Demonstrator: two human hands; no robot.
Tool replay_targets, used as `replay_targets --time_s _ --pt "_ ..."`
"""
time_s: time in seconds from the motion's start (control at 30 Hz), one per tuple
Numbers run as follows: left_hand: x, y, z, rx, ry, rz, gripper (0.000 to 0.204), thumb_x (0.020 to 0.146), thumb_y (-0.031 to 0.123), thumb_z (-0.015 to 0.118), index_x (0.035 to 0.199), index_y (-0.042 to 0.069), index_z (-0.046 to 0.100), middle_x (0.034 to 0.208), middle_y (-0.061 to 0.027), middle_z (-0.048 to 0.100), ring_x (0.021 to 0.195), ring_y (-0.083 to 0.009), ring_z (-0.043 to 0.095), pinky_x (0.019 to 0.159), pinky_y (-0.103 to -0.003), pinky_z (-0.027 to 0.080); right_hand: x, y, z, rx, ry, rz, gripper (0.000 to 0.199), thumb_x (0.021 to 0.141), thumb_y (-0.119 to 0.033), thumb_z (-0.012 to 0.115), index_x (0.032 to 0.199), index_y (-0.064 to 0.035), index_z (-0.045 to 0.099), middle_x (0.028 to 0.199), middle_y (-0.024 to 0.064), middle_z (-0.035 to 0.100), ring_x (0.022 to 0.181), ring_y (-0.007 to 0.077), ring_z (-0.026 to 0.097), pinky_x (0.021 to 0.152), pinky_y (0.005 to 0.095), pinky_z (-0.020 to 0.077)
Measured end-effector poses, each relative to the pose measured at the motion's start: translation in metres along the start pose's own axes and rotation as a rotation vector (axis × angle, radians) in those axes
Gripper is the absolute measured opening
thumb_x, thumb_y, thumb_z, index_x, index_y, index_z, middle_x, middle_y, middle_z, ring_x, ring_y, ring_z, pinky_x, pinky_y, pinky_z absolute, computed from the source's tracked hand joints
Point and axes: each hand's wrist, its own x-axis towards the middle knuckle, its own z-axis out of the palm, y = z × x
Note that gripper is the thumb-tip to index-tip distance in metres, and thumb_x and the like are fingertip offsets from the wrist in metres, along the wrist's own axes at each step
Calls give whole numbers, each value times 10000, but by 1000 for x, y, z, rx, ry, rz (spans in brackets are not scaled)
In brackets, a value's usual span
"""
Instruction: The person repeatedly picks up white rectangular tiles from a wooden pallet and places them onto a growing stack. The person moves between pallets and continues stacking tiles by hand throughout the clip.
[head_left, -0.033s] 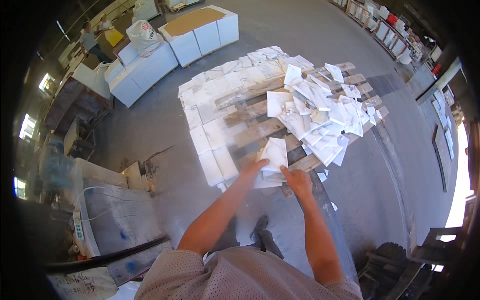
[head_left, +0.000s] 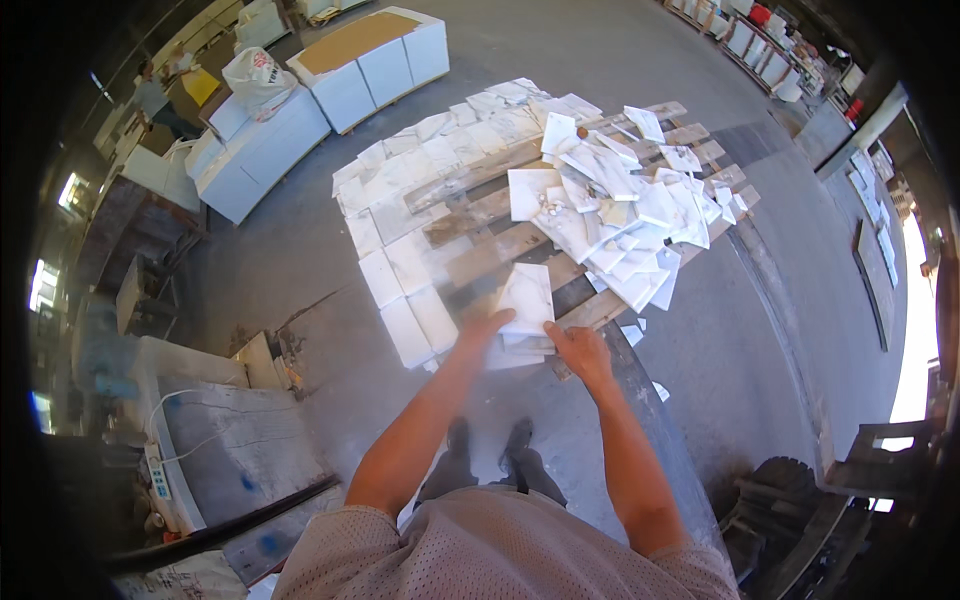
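In front of me, a white marble piece [head_left: 527, 297] with grey veins lies at the near edge of a wooden pallet [head_left: 497, 255]. My left hand [head_left: 488, 328] grips its left side, thumb on top. At its lower right corner, my right hand [head_left: 582, 352] pinches the edge with its fingers curled under. Other white pieces lie beneath it. Left of my hands, rows of stacked marble tiles [head_left: 403, 310] line the pallet's left and far sides. A loose heap of broken marble pieces [head_left: 630, 220] covers the right part.
White wrapped block stacks [head_left: 380, 75] stand far left, one under a white sack [head_left: 262, 82]. Two people [head_left: 160, 95] are beyond them. A slab-topped bench [head_left: 240, 430] with a power strip [head_left: 158, 472] is near left. Marble shards [head_left: 632, 334] lie on the floor right of the pallet.
The whole view has shifted, so the pallet and stacks appear further left and slightly higher. Both hands still hold the marble piece. Both my shoes show more plainly.
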Motion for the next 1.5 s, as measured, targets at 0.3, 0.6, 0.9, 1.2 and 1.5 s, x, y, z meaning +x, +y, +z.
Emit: replay_targets --time_s 0.3,0.6,0.9,1.2,1.5 --pt "-28 88 26 1284 334 371 531 775 376 696 1075 -48 589 920 -206 682 813 -318 679 707 -412 520 -5 56 4 583 197 7 325 878 -266 612 848 53 668 718 58 645 688 118 595 661 277 481" --pt "21 65 60 1713 207 297 511 763 276 650 1145 -39 527 1017 -234 669 967 -377 652 850 -447 504 16 36 12 550 221 -46 324 858 -210 620 1099 4 650 1010 133 691 930 223 654 817 338 498" --pt "12 71 36 1444 83 314 686 719 289 706 1285 -23 476 1139 -272 625 1059 -384 621 900 -406 483 107 -12 37 467 178 -365 722 756 -153 669 1424 -108 400 1279 225 572 1170 398 552 976 448 443" --pt "8 43 39 1460 335 422 460 771 260 675 1094 -40 542 1038 -284 636 942 -416 642 820 -473 506 101 -16 39 449 78 -343 730 737 -187 694 1404 -85 417 1273 242 572 1174 384 554 985 429 443" --pt "-66 22 -50 309 98 157 609 816 265 711 1281 -77 516 1041 -148 671 868 -218 681 614 -332 590 -6 -38 54 490 221 -307 720 813 -230 683 1408 25 368 1397 253 439 1291 394 428 1071 446 350"
